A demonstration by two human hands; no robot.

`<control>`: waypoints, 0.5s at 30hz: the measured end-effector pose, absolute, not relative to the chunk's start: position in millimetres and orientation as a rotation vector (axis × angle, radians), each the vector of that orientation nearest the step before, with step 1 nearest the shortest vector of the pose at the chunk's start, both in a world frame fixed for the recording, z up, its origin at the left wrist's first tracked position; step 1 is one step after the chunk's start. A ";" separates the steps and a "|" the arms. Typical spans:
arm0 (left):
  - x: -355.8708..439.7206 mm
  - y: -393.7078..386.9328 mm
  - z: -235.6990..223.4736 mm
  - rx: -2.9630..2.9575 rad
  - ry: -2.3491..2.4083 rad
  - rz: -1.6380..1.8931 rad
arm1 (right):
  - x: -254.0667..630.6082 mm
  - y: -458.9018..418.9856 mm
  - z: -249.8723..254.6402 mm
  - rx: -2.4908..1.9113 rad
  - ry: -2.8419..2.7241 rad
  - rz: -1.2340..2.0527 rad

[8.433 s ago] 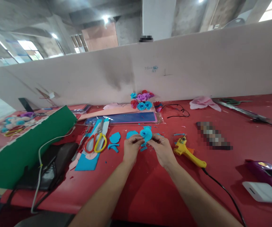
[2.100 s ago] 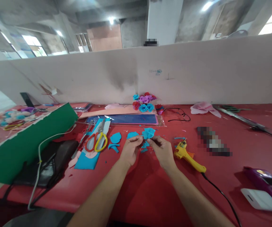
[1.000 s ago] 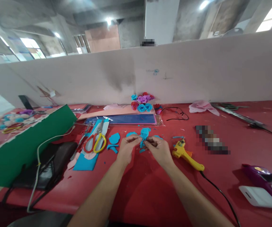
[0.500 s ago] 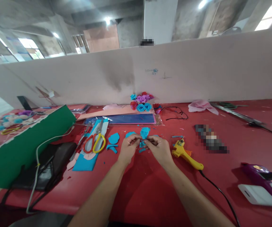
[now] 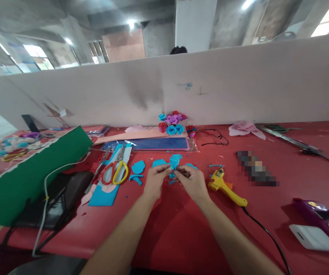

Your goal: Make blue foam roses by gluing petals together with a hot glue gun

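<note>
Both hands meet over the middle of the red table around a blue paper flower (image 5: 175, 160). My left hand (image 5: 156, 178) pinches its base from the left, thumb and fingers closed. From the other side my right hand (image 5: 191, 180) pinches the same base, its fingertips close to the left ones. The fingers hide the flower's lower end. Loose blue paper petals (image 5: 138, 167) lie to the left of the hands, and others show partly behind them. A yellow hot glue gun (image 5: 226, 187) rests on the table just right of my right hand.
Scissors with red and yellow handles (image 5: 115, 172) lie on a folded blue paper strip (image 5: 103, 196). Finished paper flowers (image 5: 171, 124) stand at the back, near eyeglasses (image 5: 214, 136). A green board (image 5: 38, 175) edges the left; a white charger (image 5: 313, 237) is at right.
Earlier the flower's rolled face was turned towards me; now it stands with its base pinched low and petals up. Both hands have drawn closer together. The glue gun stays in place.
</note>
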State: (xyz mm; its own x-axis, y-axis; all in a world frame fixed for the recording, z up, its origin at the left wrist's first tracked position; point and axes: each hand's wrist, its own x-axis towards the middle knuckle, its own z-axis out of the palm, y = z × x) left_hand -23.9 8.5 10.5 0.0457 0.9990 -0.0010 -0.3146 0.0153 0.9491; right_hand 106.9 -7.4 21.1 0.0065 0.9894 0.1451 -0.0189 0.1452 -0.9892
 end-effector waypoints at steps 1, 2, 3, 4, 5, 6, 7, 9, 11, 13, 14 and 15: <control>-24.0 8.5 10.7 0.979 0.943 1.306 | 107.1 -7.4 20.1 -1.089 -1.268 1.104; -23.9 8.5 10.9 0.969 0.947 1.312 | 107.2 -7.2 19.1 -1.088 -1.280 1.098; -23.9 8.6 11.0 0.956 0.955 1.318 | 107.4 -7.0 18.1 -1.087 -1.294 1.090; -23.8 8.8 10.8 0.944 0.963 1.323 | 107.5 -6.8 17.2 -1.087 -1.308 1.078; -23.6 9.0 10.5 0.934 0.968 1.326 | 107.6 -6.5 16.3 -1.091 -1.323 1.063; -23.4 9.2 10.1 0.923 0.969 1.327 | 107.7 -6.3 15.5 -1.097 -1.336 1.049; -23.2 9.3 9.6 0.914 0.966 1.326 | 107.7 -6.2 15.0 -1.104 -1.345 1.038; -22.5 9.1 9.3 0.894 0.958 1.319 | 107.8 -6.3 14.5 -1.108 -1.347 1.026; -21.5 8.2 10.3 0.875 0.956 1.317 | 107.8 -6.9 14.8 -1.108 -1.344 1.015; -20.4 6.5 12.9 0.881 0.959 1.323 | 107.7 -7.8 15.1 -1.114 -1.351 0.990; -19.9 5.6 14.6 0.893 0.963 1.330 | 107.6 -8.3 15.3 -1.118 -1.357 0.975; -19.4 4.6 16.5 0.911 0.968 1.337 | 107.4 -8.7 15.3 -1.120 -1.364 0.961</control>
State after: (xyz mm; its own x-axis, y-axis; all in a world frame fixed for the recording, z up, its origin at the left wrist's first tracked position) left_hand -19.4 4.6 16.5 -0.0036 0.9992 -0.0398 -0.3500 0.0360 0.9361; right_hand 107.4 -8.7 15.3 0.0179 0.9719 0.2349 0.1065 0.2317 -0.9669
